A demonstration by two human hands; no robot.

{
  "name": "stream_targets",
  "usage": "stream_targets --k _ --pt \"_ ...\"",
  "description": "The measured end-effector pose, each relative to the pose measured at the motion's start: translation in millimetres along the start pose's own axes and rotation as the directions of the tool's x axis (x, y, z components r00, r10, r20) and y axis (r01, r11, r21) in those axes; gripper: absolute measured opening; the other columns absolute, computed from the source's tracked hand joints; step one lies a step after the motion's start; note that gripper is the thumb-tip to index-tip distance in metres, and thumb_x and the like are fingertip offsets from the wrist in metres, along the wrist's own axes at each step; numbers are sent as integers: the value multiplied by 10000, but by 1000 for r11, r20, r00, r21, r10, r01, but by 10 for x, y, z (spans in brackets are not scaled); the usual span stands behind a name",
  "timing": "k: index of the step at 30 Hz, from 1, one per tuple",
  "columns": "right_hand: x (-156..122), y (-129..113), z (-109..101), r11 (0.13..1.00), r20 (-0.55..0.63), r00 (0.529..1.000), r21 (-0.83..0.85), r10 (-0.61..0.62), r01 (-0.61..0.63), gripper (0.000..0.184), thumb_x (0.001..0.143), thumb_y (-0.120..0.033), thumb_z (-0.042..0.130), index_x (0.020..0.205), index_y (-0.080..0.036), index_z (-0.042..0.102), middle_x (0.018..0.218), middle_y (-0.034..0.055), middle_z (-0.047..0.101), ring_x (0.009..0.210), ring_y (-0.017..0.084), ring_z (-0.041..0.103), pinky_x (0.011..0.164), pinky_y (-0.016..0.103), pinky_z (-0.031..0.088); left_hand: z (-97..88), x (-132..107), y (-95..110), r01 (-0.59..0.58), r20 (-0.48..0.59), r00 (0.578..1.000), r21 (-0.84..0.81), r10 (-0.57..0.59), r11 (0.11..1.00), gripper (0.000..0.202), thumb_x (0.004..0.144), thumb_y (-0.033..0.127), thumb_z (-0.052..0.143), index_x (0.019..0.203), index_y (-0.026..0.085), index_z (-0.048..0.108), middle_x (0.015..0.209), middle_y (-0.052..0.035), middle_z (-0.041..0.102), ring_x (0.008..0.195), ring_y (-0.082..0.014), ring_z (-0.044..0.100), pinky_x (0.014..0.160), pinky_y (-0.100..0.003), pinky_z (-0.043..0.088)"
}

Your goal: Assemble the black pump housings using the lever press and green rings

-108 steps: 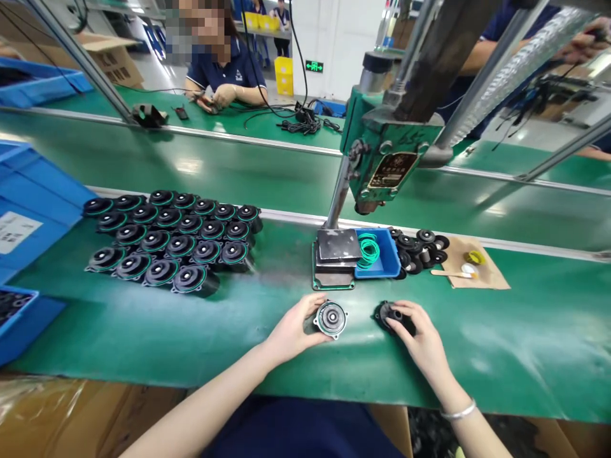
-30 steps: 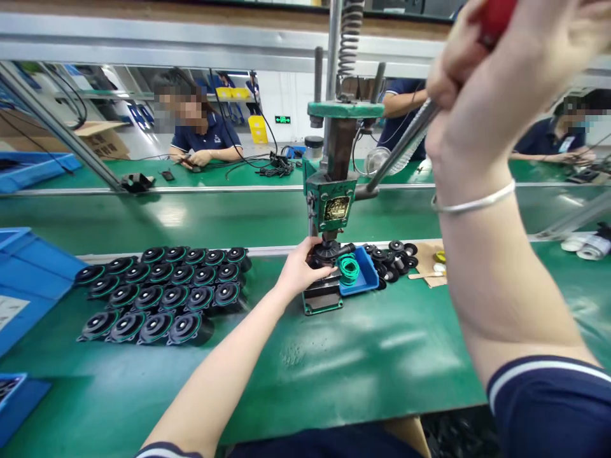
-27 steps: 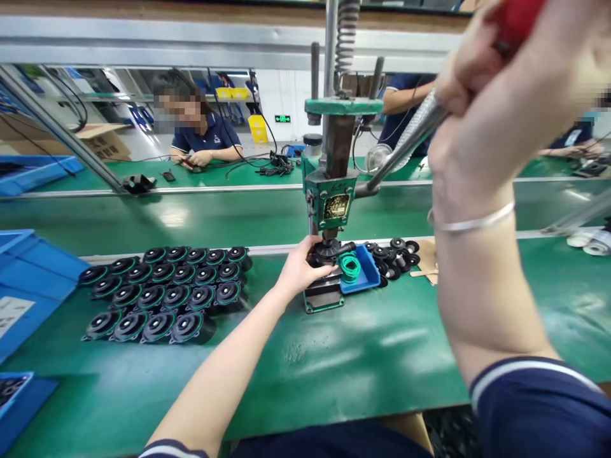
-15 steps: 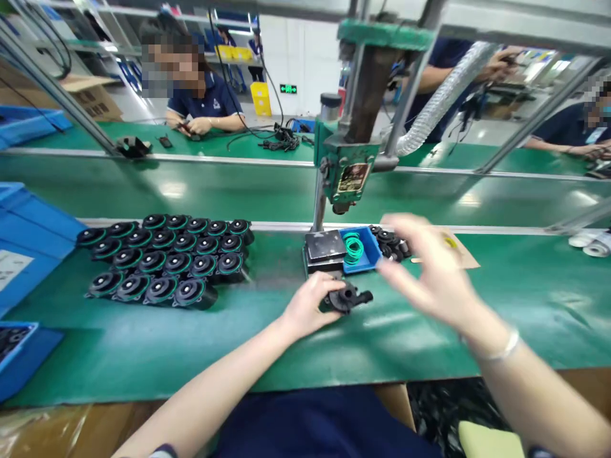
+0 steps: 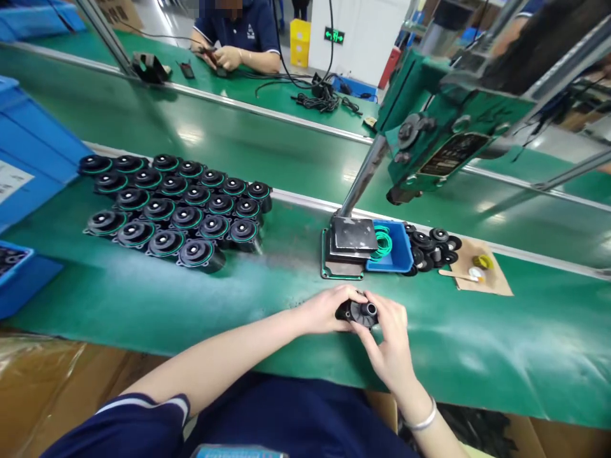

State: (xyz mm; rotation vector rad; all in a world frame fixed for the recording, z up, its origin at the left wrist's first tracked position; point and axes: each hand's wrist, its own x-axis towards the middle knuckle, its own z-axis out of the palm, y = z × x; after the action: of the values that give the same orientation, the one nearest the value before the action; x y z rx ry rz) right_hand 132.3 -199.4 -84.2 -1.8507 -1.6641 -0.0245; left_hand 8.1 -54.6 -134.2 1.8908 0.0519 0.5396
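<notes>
Black round ribbed housing (image 5: 359, 315), lower centre, is clamped between left hand (image 5: 325, 310) and right hand (image 5: 392, 327), the latter newly joined, giving two-sided support.

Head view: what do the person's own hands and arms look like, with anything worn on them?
The left hand and right hand are both ungloved. The left arm comes out of a short navy sleeve with white trim near its hem. A slim, silver-coloured bracelet is worn on the right wrist; no sleeve shows on that side.
</notes>
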Motion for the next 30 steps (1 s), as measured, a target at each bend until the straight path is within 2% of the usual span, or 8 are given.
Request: stream_targets --k 8,14,16,19,22,25,28,30 --pt "-77 -83 99 998 -93 996 -69 8 -15 496 895 -240 578 1367 -204 429 1261 131 551 1091 256 531 907 439 425 80 -67 -13 -53 -58 997 66 57 996 490 826 344 682 1254 212 484 1223 -144 568 1207 -265 546 1004 -407 468" --pt "-70 -87 92 997 -95 995 -77 -10 2 452 895 -292 585 1324 -204 471 1230 118 577 1067 255 535 906 434 431 91 -41 25 36 -34 999 80 -34 996 528 792 307 715 1266 227 497 1246 -140 575 1213 -278 552 1026 -424 450" --pt "-76 -38 47 995 -76 996 -89 -52 45 450 893 -353 587 1301 -190 488 1201 117 598 1045 252 552 891 418 441 150 -13 58 54 -2 999 86 -54 995 567 774 292 738 1281 239 489 1248 -138 582 1221 -281 551 1038 -432 443" --pt "-151 230 -136 979 -87 994 -196 -72 54 462 888 -470 561 1247 -181 528 1136 121 634 981 269 585 851 422 451 149 18 162 -41 40 999 132 36 990 779 733 319 780 1382 210 365 1340 -181 517 1309 -304 476 1081 -451 414" --pt "-338 872 -531 925 -163 986 -370 21 -81 519 867 -609 492 1153 -188 594 1032 148 665 850 299 616 763 441 457 -172 -30 373 -82 -43 994 284 99 955 912 719 393 784 1434 189 254 1436 -210 408 1378 -321 381 1122 -479 367" --pt "-607 1730 -1132 832 -308 937 -468 165 -300 646 775 -798 386 966 -248 668 767 204 640 700 352 595 607 469 404 -848 -179 571 108 -255 966 566 48 817 745 762 388 742 1376 215 358 1372 -163 462 1304 -318 441 1105 -512 366" --pt "-833 2357 -1775 656 -434 805 -476 404 -586 774 673 -906 287 871 -278 692 543 198 496 629 389 558 552 492 329 -1542 -343 650 342 -396 918 809 12 477 688 757 373 728 1338 169 420 1295 -173 509 1256 -378 459 1098 -636 264" --pt "-922 2478 -2120 547 -527 690 -427 496 -720 880 639 -923 276 957 -215 691 624 216 522 751 421 587 609 531 352 -1800 -419 702 394 -406 913 854 -36 339 634 786 429 673 1315 162 447 1259 -168 542 1227 -406 476 1055 -689 250"
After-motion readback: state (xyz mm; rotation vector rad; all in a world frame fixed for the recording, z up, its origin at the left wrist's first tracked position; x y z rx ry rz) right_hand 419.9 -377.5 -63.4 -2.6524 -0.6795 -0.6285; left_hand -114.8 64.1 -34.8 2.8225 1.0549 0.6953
